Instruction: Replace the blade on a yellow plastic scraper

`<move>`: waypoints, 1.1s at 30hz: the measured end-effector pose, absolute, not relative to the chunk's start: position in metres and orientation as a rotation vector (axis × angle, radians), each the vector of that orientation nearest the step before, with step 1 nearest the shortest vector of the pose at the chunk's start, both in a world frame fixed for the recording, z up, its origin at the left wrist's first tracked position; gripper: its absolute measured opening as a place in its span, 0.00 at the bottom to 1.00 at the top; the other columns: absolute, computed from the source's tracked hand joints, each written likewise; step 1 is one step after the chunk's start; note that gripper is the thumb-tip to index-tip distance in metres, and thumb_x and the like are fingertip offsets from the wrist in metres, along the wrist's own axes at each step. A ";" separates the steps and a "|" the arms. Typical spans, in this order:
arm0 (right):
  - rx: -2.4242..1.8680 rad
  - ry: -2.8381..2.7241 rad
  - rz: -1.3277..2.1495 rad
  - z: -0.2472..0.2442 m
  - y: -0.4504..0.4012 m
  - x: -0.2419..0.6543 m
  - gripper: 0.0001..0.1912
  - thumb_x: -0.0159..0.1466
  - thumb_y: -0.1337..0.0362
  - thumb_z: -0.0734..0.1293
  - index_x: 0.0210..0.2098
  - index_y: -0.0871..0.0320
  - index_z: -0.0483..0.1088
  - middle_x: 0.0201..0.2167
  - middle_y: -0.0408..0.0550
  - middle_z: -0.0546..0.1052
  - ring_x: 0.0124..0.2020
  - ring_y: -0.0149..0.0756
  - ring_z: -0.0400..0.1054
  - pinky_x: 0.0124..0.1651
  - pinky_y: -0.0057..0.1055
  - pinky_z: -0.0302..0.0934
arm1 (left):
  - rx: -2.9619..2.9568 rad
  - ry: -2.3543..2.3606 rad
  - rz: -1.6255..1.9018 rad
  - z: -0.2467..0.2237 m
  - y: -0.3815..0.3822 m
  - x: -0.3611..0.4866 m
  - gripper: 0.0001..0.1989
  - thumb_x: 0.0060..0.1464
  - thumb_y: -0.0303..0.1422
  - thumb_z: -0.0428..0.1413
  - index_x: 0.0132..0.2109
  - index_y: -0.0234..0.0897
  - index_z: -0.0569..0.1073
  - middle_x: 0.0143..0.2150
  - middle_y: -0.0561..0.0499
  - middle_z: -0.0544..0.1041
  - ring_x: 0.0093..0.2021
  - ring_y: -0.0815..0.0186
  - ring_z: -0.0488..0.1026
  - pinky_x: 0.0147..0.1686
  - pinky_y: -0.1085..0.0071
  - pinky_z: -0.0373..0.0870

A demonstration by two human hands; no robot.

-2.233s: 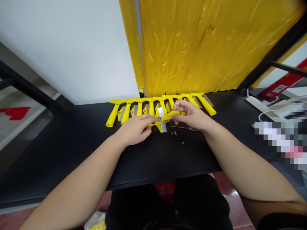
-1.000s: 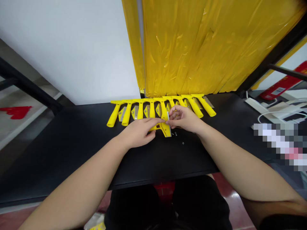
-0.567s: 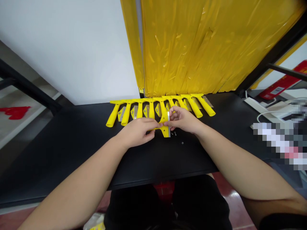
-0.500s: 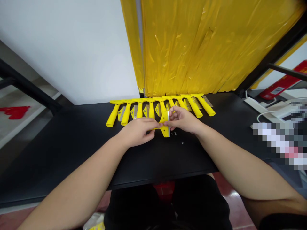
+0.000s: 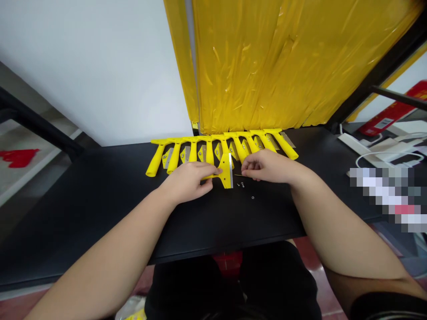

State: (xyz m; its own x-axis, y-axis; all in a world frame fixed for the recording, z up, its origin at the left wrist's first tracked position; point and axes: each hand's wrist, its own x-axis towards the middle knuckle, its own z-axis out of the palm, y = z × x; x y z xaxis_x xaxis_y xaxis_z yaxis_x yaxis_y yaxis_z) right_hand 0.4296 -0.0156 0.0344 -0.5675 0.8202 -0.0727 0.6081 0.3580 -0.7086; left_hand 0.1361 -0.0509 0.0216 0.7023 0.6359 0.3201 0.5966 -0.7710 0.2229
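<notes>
My left hand is closed around the handle of a yellow scraper, just above the black table. The scraper's head points right, with a silver blade along its edge and small dark holes in its face. To the right of the blade, my right hand has its fingers curled. A thin, yellowish strip sticks out from its fingertips; its kind is too small to make out. Below that hand lie a few small screws and a tiny ring-shaped nut or washer.
Along the back of the black table is a row of several yellow scraper handles, with yellow blade holders between them. Behind hangs yellow plastic sheeting beside a white panel. White cables and power strips crowd the right end.
My right hand has moved off the scraper's blade to the right, and a thin strip now shows at its fingertips. My left hand keeps hold of the scraper.
</notes>
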 end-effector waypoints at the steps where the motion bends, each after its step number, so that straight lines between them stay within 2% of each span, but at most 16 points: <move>1: -1.267 -2.434 0.951 0.035 -0.017 0.430 0.03 0.62 0.67 0.73 0.35 0.55 0.81 0.28 0.45 0.81 0.27 0.35 0.75 0.33 0.33 0.67 | 2.799 1.028 0.578 0.022 -0.051 0.136 0.17 0.62 0.27 0.53 0.55 0.40 0.79 0.52 0.49 0.85 0.51 0.58 0.83 0.53 0.59 0.80; 3: -1.248 -2.575 0.858 0.032 -0.019 0.428 0.11 0.59 0.73 0.72 0.38 0.53 0.83 0.30 0.44 0.82 0.29 0.35 0.75 0.35 0.33 0.66 | 2.793 1.044 0.561 0.023 -0.052 0.137 0.17 0.62 0.27 0.53 0.55 0.40 0.79 0.51 0.49 0.85 0.51 0.58 0.83 0.52 0.59 0.80; 6: -1.234 -2.684 0.790 0.024 -0.020 0.421 0.16 0.58 0.76 0.70 0.40 0.52 0.83 0.30 0.43 0.81 0.29 0.34 0.73 0.34 0.33 0.64 | 2.790 1.049 0.557 0.023 -0.052 0.137 0.17 0.61 0.27 0.53 0.55 0.40 0.79 0.51 0.48 0.85 0.50 0.58 0.83 0.51 0.59 0.80; 14: -1.211 -2.703 0.726 0.019 -0.019 0.414 0.13 0.58 0.78 0.70 0.32 0.54 0.80 0.28 0.44 0.80 0.29 0.35 0.72 0.35 0.34 0.63 | 2.802 1.029 0.556 0.022 -0.051 0.137 0.17 0.62 0.27 0.53 0.55 0.40 0.79 0.52 0.50 0.85 0.50 0.58 0.83 0.51 0.60 0.80; 19: -1.222 -2.744 0.689 0.023 -0.021 0.413 0.10 0.58 0.76 0.69 0.30 0.55 0.77 0.27 0.44 0.77 0.27 0.34 0.67 0.31 0.33 0.58 | 2.795 1.009 0.537 0.023 -0.051 0.138 0.17 0.62 0.26 0.52 0.54 0.41 0.79 0.50 0.50 0.85 0.49 0.60 0.83 0.51 0.62 0.79; 22: -1.120 -2.647 0.678 0.027 -0.021 0.413 0.08 0.59 0.75 0.69 0.31 0.55 0.75 0.27 0.43 0.75 0.27 0.32 0.65 0.32 0.32 0.58 | 2.799 0.993 0.517 0.024 -0.053 0.139 0.18 0.62 0.26 0.52 0.54 0.41 0.79 0.49 0.50 0.85 0.47 0.60 0.83 0.49 0.62 0.79; 26: -0.929 -2.403 0.613 0.029 -0.019 0.412 0.06 0.60 0.71 0.69 0.36 0.55 0.76 0.38 0.47 0.72 0.35 0.34 0.67 0.37 0.32 0.64 | 2.807 0.978 0.483 0.025 -0.054 0.139 0.18 0.62 0.26 0.51 0.54 0.41 0.79 0.47 0.50 0.84 0.45 0.60 0.82 0.48 0.62 0.79; 29: -0.918 -2.318 0.624 0.024 -0.018 0.407 0.04 0.60 0.69 0.70 0.35 0.56 0.76 0.45 0.50 0.70 0.40 0.37 0.69 0.39 0.34 0.66 | 2.812 0.975 0.470 0.025 -0.054 0.140 0.18 0.62 0.26 0.51 0.55 0.41 0.79 0.47 0.50 0.84 0.45 0.60 0.82 0.48 0.62 0.79; 33: -0.939 -2.244 0.636 0.017 -0.018 0.400 0.03 0.60 0.69 0.70 0.34 0.55 0.75 0.49 0.53 0.72 0.49 0.44 0.71 0.42 0.36 0.68 | 2.816 0.987 0.455 0.025 -0.055 0.143 0.19 0.61 0.25 0.52 0.55 0.43 0.79 0.48 0.50 0.84 0.45 0.61 0.82 0.48 0.64 0.78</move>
